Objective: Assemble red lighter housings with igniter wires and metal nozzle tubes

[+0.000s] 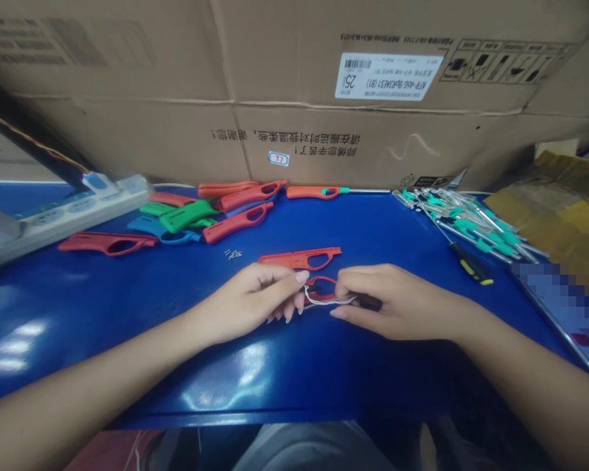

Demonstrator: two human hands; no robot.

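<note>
My left hand (272, 297) is closed round a red lighter casing, mostly hidden by the fingers. The casing's red trigger loop (322, 281) shows between my hands, with a small black part (313, 288) at my left thumb tip. A thin white wire (324, 302) curves from there towards my right hand (390, 301). That hand is closed on a dark handle-like piece (369, 301), whose kind I cannot make out. Just beyond my hands lies a red lighter shell half (302, 258), flat on the blue table (177, 340).
Red, green and blue lighter casings (189, 216) lie in a pile at left, near small screws (234, 254) and a power strip (78, 212). An orange lighter (307, 192), metal-tubed teal parts (471, 222), a screwdriver (468, 263) and a tablet-like device (559, 307) lie behind and right. Cardboard (285, 78) walls the back.
</note>
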